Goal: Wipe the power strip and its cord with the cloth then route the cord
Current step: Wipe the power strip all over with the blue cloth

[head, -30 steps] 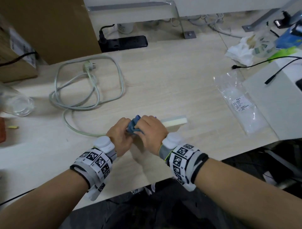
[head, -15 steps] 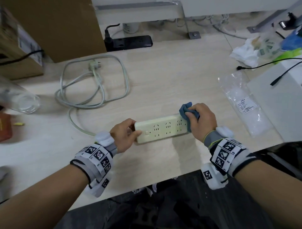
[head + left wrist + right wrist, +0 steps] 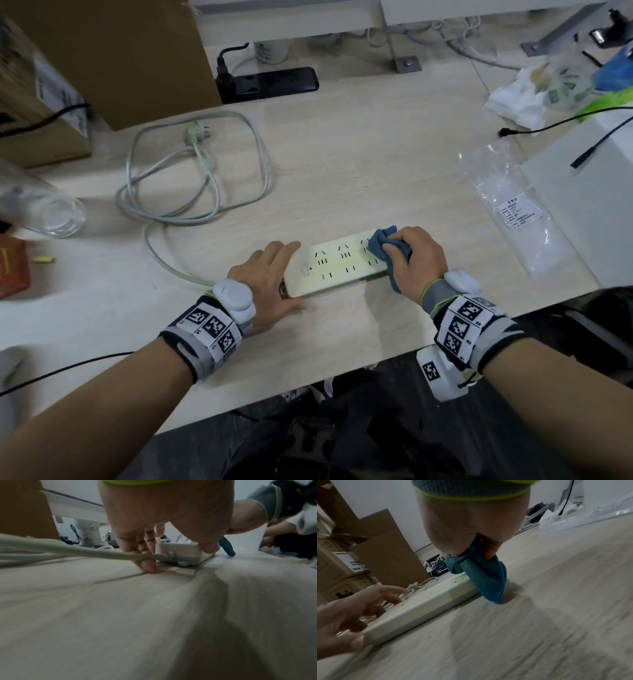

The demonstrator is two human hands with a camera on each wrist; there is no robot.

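Power strip (image 3: 337, 265) under right hand (image 3: 416, 262) (gripping bunched cloth (image 3: 383, 245)).

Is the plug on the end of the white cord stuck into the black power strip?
No, the plug lies loose on the table.

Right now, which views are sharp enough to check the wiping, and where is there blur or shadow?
Head view: sharp; cloth on the power strip reads clearly. Left wrist view: dim, table smeared, cord soft. Right wrist view: cloth crisp, left hand blurred, shadow under the cloth.
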